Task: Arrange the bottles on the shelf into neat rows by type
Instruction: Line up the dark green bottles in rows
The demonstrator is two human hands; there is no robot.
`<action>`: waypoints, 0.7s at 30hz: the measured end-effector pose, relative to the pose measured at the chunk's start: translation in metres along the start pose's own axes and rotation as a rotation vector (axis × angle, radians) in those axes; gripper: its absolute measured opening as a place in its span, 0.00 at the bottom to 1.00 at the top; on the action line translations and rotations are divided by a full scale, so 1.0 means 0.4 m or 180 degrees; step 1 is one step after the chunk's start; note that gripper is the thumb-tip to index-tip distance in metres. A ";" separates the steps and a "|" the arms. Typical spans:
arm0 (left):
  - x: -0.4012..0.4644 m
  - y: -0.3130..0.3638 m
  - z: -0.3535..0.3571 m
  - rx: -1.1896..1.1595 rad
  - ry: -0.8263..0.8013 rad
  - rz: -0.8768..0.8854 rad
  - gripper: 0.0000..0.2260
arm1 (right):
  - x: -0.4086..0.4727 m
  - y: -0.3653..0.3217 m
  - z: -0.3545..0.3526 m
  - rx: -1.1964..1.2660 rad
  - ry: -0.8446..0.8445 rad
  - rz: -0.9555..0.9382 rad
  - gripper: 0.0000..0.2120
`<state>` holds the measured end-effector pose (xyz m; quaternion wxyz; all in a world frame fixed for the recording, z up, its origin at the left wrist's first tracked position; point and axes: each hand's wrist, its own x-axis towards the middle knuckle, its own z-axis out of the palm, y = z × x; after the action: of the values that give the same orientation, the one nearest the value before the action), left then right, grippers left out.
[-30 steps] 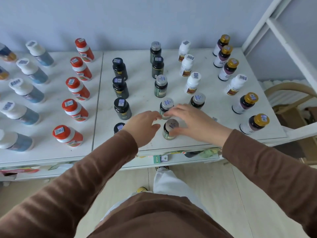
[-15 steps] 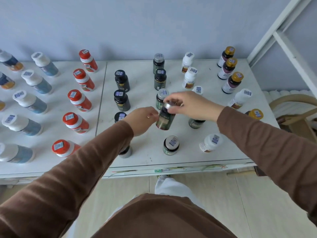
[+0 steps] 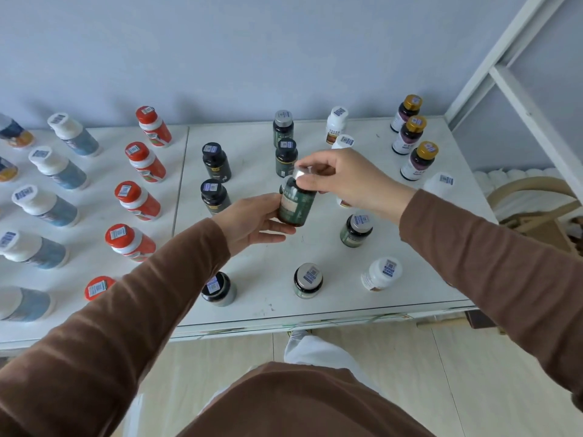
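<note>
Since half a second ago the left hand [image 3: 252, 222] has closed round the body of the green bottle [image 3: 296, 203], which the right hand [image 3: 344, 181] pinches by its silver cap, both holding it in the air above the middle of the shelf [image 3: 271, 307]. A handover or repositioning seems under way. Next it needs setting upright in the green column, behind the green bottle [image 3: 307, 280] near the front edge.
</note>
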<state>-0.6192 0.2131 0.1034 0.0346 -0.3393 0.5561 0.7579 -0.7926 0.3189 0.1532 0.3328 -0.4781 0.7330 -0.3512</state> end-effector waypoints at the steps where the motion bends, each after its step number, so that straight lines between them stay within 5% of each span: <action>1: 0.001 -0.002 0.001 0.0008 0.0016 0.0050 0.14 | -0.009 -0.001 0.007 -0.0234 0.0043 -0.0171 0.15; 7: 0.006 -0.019 0.007 0.0566 0.0088 0.0216 0.10 | -0.035 0.033 0.010 -0.0641 -0.0076 -0.0496 0.19; 12: 0.010 -0.015 -0.012 0.2235 0.0812 0.0615 0.12 | -0.037 0.075 0.055 -0.1403 -0.0391 -0.0723 0.18; 21: 0.019 0.002 -0.056 0.2800 0.1115 0.0808 0.12 | -0.011 0.124 0.095 -0.1530 -0.0797 -0.0573 0.22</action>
<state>-0.6146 0.1908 0.0965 -0.0121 -0.3445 0.8579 0.3810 -0.7831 0.3302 0.0925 0.2653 -0.6461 0.7030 -0.1337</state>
